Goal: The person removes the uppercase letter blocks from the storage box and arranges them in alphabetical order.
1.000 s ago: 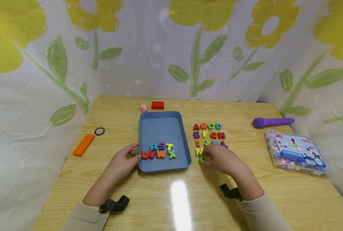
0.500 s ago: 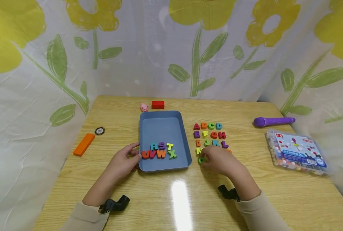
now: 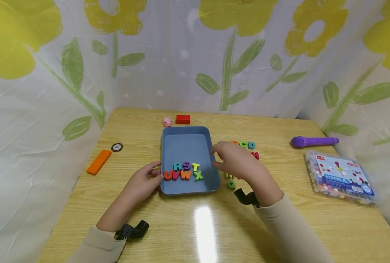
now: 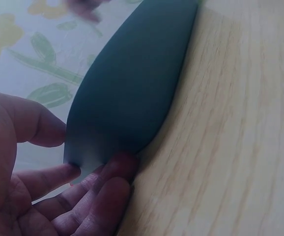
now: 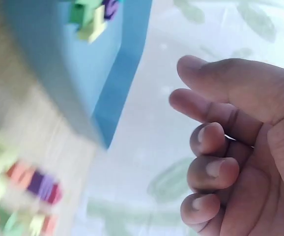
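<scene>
My left hand (image 3: 144, 184) holds the blue tray (image 3: 188, 149) at its left wall. In the left wrist view, its thumb and index finger meet the rim and the other fingers lie along the outer wall. Inside the tray are R, S, T, U, V, W and X letters (image 3: 186, 175) in two rows near the front. My right hand (image 3: 237, 160) hovers by the tray's right rim with nothing in it. Its thumb and index finger are slightly apart, the others loosely curled. Beneath it, the hand partly hides rows of colored letters (image 3: 251, 145). A green letter (image 3: 231, 185) lies at their front.
Behind the tray sit a pink pig figure (image 3: 167, 122) and a red block (image 3: 183, 119). An orange block (image 3: 99, 162) and a round chip (image 3: 117, 147) lie at left. To the right are a purple microphone (image 3: 314, 141) and a clear box of beads (image 3: 341, 177).
My right hand has left the green letter at the front of the rows and moved up and left to the tray's right rim. My left hand stays at the tray.
</scene>
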The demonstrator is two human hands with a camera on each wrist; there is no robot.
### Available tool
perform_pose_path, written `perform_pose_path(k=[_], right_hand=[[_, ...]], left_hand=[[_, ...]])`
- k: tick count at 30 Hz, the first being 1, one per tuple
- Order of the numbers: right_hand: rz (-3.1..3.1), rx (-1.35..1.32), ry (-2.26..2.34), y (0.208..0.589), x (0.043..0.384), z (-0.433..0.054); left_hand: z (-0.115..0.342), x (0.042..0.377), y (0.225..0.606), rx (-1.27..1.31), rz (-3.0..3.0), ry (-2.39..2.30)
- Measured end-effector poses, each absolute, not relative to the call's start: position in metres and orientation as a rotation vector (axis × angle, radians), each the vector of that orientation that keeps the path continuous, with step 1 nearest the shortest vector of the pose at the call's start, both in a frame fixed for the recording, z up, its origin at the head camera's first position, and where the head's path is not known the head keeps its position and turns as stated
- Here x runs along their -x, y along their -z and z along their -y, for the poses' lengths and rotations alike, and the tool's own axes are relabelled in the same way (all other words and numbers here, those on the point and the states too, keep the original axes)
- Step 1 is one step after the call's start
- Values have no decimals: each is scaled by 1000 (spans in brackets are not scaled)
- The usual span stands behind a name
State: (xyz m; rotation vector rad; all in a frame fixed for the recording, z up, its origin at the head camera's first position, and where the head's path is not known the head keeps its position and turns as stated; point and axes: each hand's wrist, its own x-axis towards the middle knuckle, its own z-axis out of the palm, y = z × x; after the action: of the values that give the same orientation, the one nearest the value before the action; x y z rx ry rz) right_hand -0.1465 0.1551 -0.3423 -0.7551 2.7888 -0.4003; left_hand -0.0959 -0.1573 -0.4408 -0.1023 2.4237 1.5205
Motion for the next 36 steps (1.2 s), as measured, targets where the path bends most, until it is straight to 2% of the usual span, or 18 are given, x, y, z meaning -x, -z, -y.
perform_pose_path(k=[7, 12, 25, 36], right_hand=[[-2654, 845, 311, 357, 183, -88], [-2560, 850, 235, 370, 195, -59], [-2514, 788, 197, 381, 205, -45], [-2529, 851, 161, 388, 205, -38]], left_hand=[[156, 95, 439, 73, -2404, -1546], [155, 95, 436, 50, -2389, -1572], [158, 95, 435, 33, -2418, -1546], [162, 96, 438, 24, -2430, -1530]])
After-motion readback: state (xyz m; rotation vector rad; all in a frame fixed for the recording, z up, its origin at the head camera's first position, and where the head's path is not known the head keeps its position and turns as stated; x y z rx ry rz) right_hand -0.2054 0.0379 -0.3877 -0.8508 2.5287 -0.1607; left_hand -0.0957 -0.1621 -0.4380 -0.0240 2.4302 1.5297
